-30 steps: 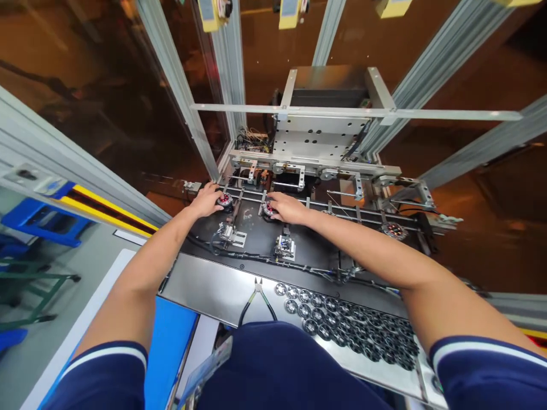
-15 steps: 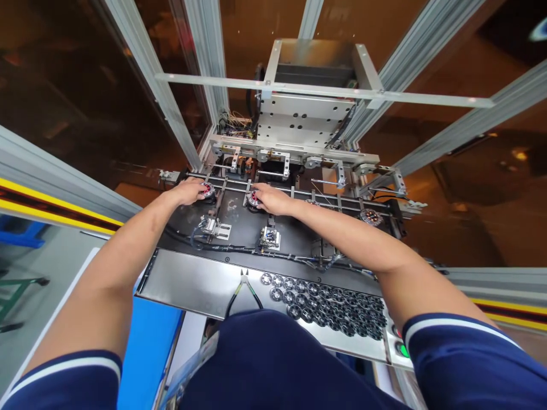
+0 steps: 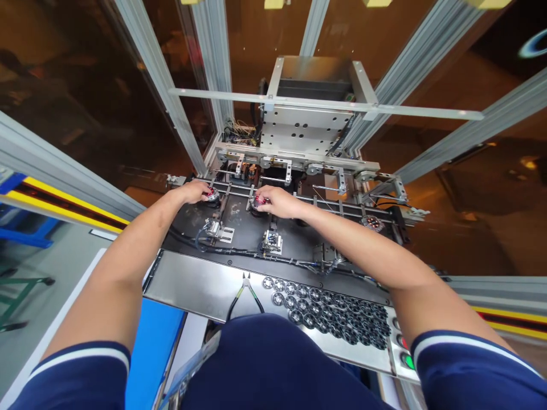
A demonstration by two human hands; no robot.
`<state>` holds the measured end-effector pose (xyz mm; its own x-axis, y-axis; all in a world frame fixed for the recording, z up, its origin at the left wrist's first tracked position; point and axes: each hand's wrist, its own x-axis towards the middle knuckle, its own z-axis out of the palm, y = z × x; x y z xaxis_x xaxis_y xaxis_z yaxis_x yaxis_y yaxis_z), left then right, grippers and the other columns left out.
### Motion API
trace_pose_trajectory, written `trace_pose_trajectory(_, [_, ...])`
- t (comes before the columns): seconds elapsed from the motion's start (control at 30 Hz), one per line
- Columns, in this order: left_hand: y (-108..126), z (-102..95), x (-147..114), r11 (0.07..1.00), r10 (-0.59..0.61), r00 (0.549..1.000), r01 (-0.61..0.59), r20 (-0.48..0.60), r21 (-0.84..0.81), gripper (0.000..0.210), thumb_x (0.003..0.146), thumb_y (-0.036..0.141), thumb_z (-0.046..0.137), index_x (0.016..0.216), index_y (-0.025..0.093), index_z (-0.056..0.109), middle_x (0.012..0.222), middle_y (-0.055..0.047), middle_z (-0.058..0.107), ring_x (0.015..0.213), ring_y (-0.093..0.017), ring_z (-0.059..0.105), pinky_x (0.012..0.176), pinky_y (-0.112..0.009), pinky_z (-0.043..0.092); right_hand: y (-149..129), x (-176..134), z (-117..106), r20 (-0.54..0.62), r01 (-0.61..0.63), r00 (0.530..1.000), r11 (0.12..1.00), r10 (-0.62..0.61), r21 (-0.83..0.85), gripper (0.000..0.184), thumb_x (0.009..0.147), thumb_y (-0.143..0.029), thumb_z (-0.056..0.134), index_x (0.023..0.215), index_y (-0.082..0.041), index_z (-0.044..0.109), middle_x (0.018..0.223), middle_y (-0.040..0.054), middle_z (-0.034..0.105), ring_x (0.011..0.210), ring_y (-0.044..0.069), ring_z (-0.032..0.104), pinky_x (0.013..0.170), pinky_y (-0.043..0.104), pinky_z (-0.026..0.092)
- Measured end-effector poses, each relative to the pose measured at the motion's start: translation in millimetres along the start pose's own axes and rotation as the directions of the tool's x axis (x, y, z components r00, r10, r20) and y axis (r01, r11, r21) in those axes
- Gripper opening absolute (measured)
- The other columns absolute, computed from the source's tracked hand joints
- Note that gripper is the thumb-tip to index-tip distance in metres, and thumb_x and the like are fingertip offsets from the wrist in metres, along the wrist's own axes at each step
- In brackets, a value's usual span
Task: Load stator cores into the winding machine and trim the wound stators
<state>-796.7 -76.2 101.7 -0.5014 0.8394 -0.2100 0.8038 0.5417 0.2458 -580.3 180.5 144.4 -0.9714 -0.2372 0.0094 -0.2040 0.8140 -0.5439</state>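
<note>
My left hand (image 3: 197, 192) reaches to the far left of the black machine bed. Its fingers are closed on the red centre of a round metal part (image 3: 213, 199), which sits in a fixture by the rail. Further right, my right hand (image 3: 277, 203) pinches a second round part (image 3: 256, 208) with thumb and fingers, also at its red middle. My fingers partly cover both parts. A similar round part (image 3: 372, 223) with copper-coloured segments sits at the right end of the rail, away from my hands.
Several small black-and-silver rings (image 3: 316, 307) crowd the metal tray (image 3: 188, 279) in front. Cutting pliers (image 3: 246, 285) lie beside them, jaws pointing away. Small metal brackets (image 3: 272, 241) stand on the bed. Clamp arms (image 3: 342, 181) line the back. A green button (image 3: 408, 361) is front right.
Both hands have shifted slightly over the round parts, and the right fingers now close over the red centre. The whole view has tilted a little, with yellow blocks appearing at the top.
</note>
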Motion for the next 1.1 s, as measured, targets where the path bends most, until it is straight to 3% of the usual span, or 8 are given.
trace_pose_trajectory(0.13, [13,0.3,-3,0.999,-0.040,0.998,0.038,-0.048,-0.036,0.029,0.092,0.041,0.063,0.100,0.014,0.067,0.106,-0.008,0.069,0.100,-0.022,0.066,0.093,-0.044,0.053,-44,-63,-4,-0.013,0.050,0.999,0.982,-0.048,0.182,0.013,0.090,-0.028,0.064,0.085,-0.016,0.064,0.131,0.0115,0.062,0.123,0.023,0.059,0.106,0.042,0.046])
trace_pose_trajectory(0.23, [26,-5.5,-15,0.992,-0.086,0.983,0.070,-0.160,-0.101,0.026,0.091,0.037,0.060,0.089,0.013,0.071,0.109,-0.010,0.069,0.109,-0.025,0.063,0.101,-0.042,0.048,-78,-125,6,0.042,-0.045,0.999,0.937,0.032,0.348,0.017,0.093,-0.035,0.059,0.088,-0.020,0.064,0.139,0.0110,0.058,0.126,0.025,0.058,0.110,0.047,0.043])
trace_pose_trajectory(0.4, [53,-4.1,-108,0.975,-0.153,0.926,0.085,-0.344,-0.205,0.044,0.097,0.043,0.041,0.116,0.013,0.066,0.140,-0.011,0.055,0.130,-0.025,0.050,0.111,-0.042,0.039,-114,-185,55,0.106,-0.155,0.986,0.935,0.127,0.320,0.019,0.096,-0.039,0.054,0.099,-0.024,0.066,0.135,0.0132,0.060,0.122,0.027,0.059,0.104,0.044,0.048])
trace_pose_trajectory(0.47, [71,15.6,-164,0.952,-0.198,0.897,0.080,-0.395,-0.296,0.044,0.098,0.045,0.040,0.116,0.015,0.067,0.135,-0.009,0.058,0.126,-0.023,0.054,0.109,-0.040,0.042,-120,-178,87,0.180,-0.084,0.983,0.969,0.043,0.232,0.017,0.097,-0.033,0.053,0.100,-0.022,0.066,0.128,0.0133,0.063,0.115,0.024,0.062,0.099,0.039,0.051])
trace_pose_trajectory(0.6, [110,86.6,-246,0.932,-0.289,0.938,0.230,-0.190,-0.282,0.029,0.092,0.038,0.052,0.094,0.018,0.072,0.110,-0.009,0.070,0.109,-0.024,0.064,0.102,-0.038,0.049,-128,-125,159,0.284,0.028,0.958,0.997,-0.045,0.065,0.018,0.098,-0.021,0.051,0.101,-0.013,0.067,0.120,0.0162,0.064,0.111,0.022,0.062,0.098,0.035,0.051])
trace_pose_trajectory(0.77, [133,160.0,-272,0.909,-0.405,0.898,0.376,-0.169,-0.180,0.025,0.091,0.025,0.049,0.085,0.016,0.072,0.098,-0.016,0.070,0.096,-0.028,0.068,0.095,-0.042,0.053,-151,-59,212,0.348,0.181,0.926,0.981,-0.148,-0.064,0.028,0.097,-0.031,0.060,0.118,-0.013,0.063,0.124,0.0111,0.063,0.111,0.023,0.063,0.095,0.044,0.055])
trace_pose_trajectory(0.93, [138,169.6,-281,0.910,-0.414,0.863,0.400,-0.289,-0.111,0.026,0.092,0.029,0.046,0.097,0.017,0.068,0.112,-0.018,0.068,0.110,-0.032,0.065,0.097,-0.045,0.052,-169,-57,201,0.318,0.258,0.926,0.955,-0.202,-0.145,0.024,0.097,-0.028,0.059,0.115,-0.012,0.065,0.124,0.0120,0.063,0.111,0.022,0.062,0.095,0.040,0.054])
trace_pose_trajectory(1.1, [139,132.1,-276,0.954,-0.293,0.870,0.293,-0.398,-0.062,0.026,0.092,0.037,0.049,0.102,0.018,0.065,0.120,-0.020,0.065,0.117,-0.035,0.061,0.100,-0.051,0.051,-122,-121,112,0.133,0.192,0.977,0.954,-0.164,-0.232,0.026,0.099,-0.027,0.051,0.116,-0.014,0.066,0.137,0.0123,0.059,0.127,0.022,0.051,0.108,0.034,0.043])
